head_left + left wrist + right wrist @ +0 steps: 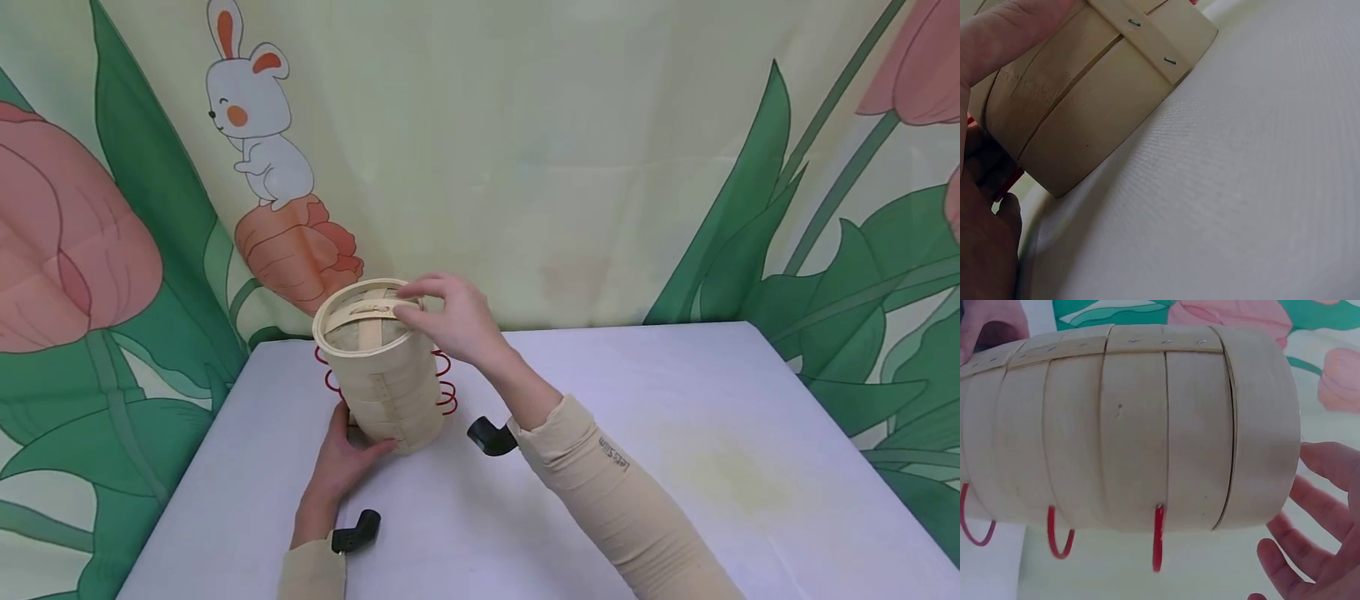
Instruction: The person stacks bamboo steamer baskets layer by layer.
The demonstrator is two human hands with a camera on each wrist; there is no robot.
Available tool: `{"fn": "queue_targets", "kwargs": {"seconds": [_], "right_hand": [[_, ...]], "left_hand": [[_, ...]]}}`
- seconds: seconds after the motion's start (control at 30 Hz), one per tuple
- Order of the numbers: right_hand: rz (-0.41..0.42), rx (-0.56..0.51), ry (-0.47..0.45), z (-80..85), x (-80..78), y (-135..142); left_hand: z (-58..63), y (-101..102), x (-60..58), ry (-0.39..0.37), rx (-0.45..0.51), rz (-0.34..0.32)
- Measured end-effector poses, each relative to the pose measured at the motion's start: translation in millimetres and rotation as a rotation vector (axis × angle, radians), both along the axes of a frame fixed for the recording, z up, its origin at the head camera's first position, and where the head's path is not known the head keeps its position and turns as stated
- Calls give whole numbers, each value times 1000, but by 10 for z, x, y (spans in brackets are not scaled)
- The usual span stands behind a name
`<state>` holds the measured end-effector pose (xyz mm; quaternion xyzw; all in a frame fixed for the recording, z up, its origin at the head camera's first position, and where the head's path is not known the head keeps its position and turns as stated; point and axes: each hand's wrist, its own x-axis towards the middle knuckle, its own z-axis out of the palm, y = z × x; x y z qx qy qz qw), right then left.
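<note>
A tall stack of round bamboo steamer baskets (pixel 393 404) stands upright on the white table, topped by a woven lid (pixel 371 333) with a bamboo strap across it. My left hand (pixel 341 458) grips the base of the stack, thumb at the front and fingers round the left side; in the left wrist view some of those fingers are in shadow behind the basket (pixel 1094 125). Over the right edge of the lid is my right hand (pixel 453 321), its thumb and index fingertip a little apart near the strap. Its fingers (pixel 1310 547) look loosely bent and spread in the right wrist view.
Red loops (pixel 1158 537) stick out from both sides of the stack. The white table (pixel 600 375) runs back to a printed cloth backdrop (pixel 525 150) with flowers and a rabbit. A black wrist device (pixel 491 436) sits by each sleeve.
</note>
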<state>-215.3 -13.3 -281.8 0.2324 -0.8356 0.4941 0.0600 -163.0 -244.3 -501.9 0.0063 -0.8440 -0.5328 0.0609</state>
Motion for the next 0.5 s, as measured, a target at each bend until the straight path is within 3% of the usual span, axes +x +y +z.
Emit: {"fn": "queue_targets", "kwargs": {"seconds": [0.5], "right_hand": [[-36, -101, -25, -184, 38, 306]], "left_hand": [[-30, -135, 0, 53, 43, 38]]}}
